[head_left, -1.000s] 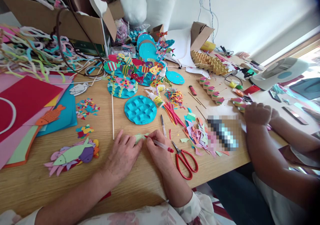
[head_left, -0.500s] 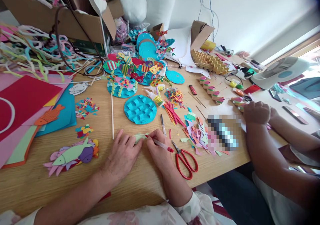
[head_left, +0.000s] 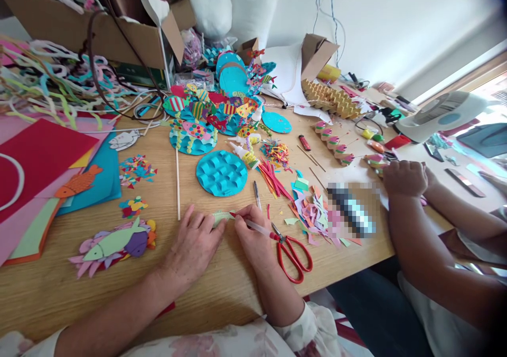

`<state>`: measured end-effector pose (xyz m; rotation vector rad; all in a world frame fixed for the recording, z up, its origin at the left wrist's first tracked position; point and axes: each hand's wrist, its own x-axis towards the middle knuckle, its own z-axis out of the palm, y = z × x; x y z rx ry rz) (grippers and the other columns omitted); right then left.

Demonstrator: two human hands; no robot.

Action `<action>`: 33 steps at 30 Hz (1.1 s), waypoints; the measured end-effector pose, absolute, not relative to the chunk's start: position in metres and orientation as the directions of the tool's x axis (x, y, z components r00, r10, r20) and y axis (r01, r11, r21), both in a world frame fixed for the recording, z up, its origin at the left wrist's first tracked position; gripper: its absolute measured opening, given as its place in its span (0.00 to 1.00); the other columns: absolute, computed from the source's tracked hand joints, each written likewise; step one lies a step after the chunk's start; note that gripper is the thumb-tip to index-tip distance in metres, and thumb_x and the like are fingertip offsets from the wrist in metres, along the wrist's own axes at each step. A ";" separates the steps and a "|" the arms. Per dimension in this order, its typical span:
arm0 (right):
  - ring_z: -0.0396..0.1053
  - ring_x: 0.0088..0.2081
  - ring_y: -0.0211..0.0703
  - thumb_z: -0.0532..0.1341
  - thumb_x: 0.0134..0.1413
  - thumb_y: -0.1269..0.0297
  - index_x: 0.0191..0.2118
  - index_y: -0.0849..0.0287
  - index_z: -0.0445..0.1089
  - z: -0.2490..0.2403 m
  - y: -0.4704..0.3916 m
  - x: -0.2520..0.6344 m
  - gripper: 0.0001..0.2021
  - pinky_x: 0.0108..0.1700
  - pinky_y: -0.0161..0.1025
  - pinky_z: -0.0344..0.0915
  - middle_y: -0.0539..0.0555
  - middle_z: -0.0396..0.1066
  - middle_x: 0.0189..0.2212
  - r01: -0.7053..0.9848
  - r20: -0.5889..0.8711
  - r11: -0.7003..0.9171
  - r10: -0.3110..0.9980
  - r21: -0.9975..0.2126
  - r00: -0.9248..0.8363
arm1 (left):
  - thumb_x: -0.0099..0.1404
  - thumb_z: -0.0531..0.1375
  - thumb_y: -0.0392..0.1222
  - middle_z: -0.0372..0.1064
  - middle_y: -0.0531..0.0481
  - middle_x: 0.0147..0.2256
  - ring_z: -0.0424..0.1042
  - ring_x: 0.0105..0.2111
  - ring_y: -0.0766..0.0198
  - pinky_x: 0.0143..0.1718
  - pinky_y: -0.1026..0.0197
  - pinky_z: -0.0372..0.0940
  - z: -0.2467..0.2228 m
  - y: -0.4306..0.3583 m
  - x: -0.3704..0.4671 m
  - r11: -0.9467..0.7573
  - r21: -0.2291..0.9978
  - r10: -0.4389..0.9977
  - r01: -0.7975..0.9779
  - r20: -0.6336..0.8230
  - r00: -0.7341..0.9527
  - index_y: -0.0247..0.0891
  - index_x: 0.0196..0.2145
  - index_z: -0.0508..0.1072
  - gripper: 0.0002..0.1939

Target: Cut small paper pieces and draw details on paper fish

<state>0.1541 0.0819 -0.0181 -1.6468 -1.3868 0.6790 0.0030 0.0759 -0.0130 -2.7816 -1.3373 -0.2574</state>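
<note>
My left hand [head_left: 197, 243] lies spread on the wooden table, its fingertips on a small pale green paper piece [head_left: 222, 218]. A red-tipped pen [head_left: 259, 226] is pinched in my right hand [head_left: 253, 235], its point touching the right end of that paper. Part of the green paper is hidden beneath my left fingers. Red-handled scissors [head_left: 293, 256] lie just right of my right hand. Beyond my hands rests a round blue woven paper disc [head_left: 222, 173], with a wooden stick [head_left: 178, 182] to its left. A pile of paper fish [head_left: 114, 246] is at the left.
Coloured paper sheets [head_left: 43, 161] cover the left side. Decorated fish [head_left: 198, 106], glue bottles [head_left: 249, 158] and paper scraps [head_left: 312, 209] lie beyond and to the right. At the right edge, another person's hands [head_left: 406, 178] are close together over the table.
The pen in my right hand has tilted slightly, its rear end shifting right and its tip staying near the green paper. My left hand stays in place.
</note>
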 end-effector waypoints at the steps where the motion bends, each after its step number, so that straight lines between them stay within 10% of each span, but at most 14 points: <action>1: 0.58 0.19 0.34 0.53 0.44 0.67 0.23 0.57 0.61 -0.018 0.082 0.154 0.03 0.23 0.32 0.54 0.45 0.61 0.17 0.497 0.112 -0.020 0.966 -0.867 0.235 | 0.63 0.53 0.35 0.64 0.48 0.30 0.63 0.34 0.56 0.51 0.41 0.55 -0.013 0.076 0.003 -0.626 0.035 0.772 0.779 0.168 0.613 0.40 0.49 0.70 0.16; 16: 0.59 0.19 0.34 0.55 0.45 0.67 0.24 0.57 0.63 -0.008 0.075 0.146 0.03 0.21 0.31 0.55 0.45 0.62 0.17 0.321 0.033 -0.015 0.989 -0.947 0.144 | 0.63 0.44 0.25 0.71 0.47 0.40 0.68 0.43 0.60 0.55 0.45 0.54 -0.011 0.079 -0.021 -0.684 0.200 0.727 0.701 0.111 0.678 0.36 0.42 0.70 0.19; 33: 0.62 0.20 0.34 0.55 0.47 0.70 0.28 0.56 0.63 -0.028 0.072 0.135 0.02 0.24 0.31 0.57 0.45 0.67 0.20 0.492 0.128 0.073 0.989 -0.867 0.077 | 0.63 0.44 0.25 0.72 0.45 0.44 0.67 0.47 0.57 0.53 0.47 0.55 -0.026 0.071 -0.024 -0.690 0.135 0.716 0.711 0.272 0.643 0.33 0.46 0.71 0.20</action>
